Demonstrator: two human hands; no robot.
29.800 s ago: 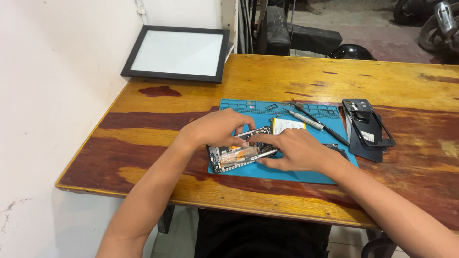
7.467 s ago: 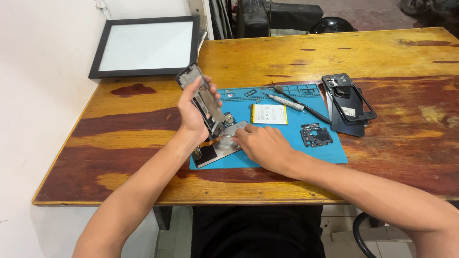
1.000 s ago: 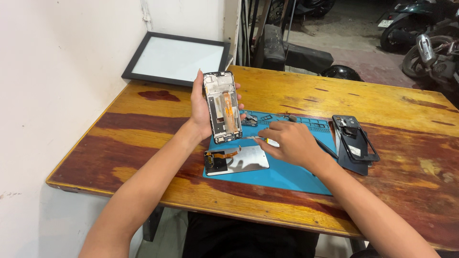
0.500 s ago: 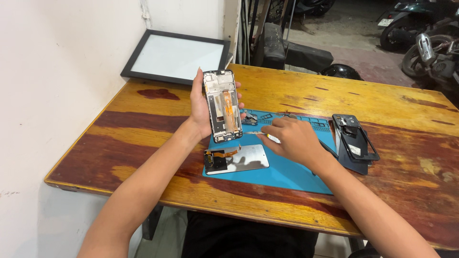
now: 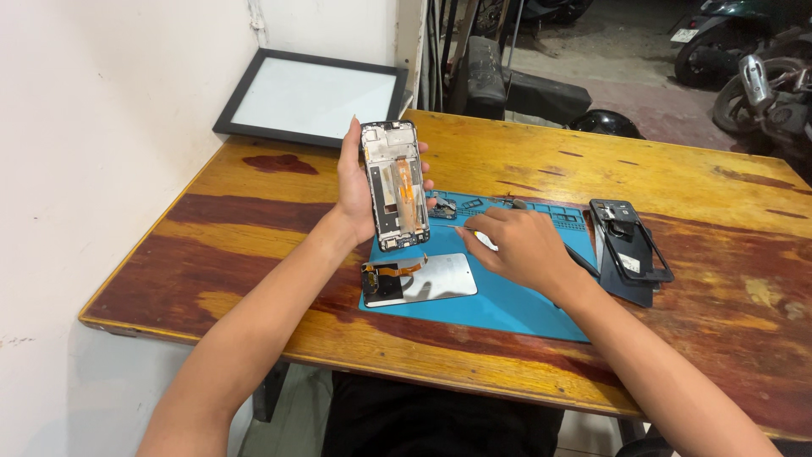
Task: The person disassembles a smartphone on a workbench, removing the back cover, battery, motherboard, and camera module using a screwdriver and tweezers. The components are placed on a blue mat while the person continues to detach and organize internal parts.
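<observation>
My left hand [image 5: 353, 182] holds an opened phone frame [image 5: 395, 184] upright above the blue repair mat [image 5: 507, 300], its bare inside with an orange flex cable facing me. My right hand [image 5: 520, 245] rests on the mat and pinches thin tweezers [image 5: 457, 227] whose tip points left toward the frame. A detached silver screen panel [image 5: 420, 279] with an orange ribbon lies flat on the mat below the frame. A small dark phone part [image 5: 442, 207] sits on the mat behind the tweezers.
A black phone back cover and frame [image 5: 630, 252] lie at the mat's right edge. A black-framed light panel [image 5: 311, 97] leans at the wooden table's [image 5: 702, 186] far left corner. A white wall runs along the left. Motorbikes stand beyond the table.
Both hands stay nearly where they were; my left hand keeps the frame raised and my right hand has shifted slightly on the mat with the tweezers.
</observation>
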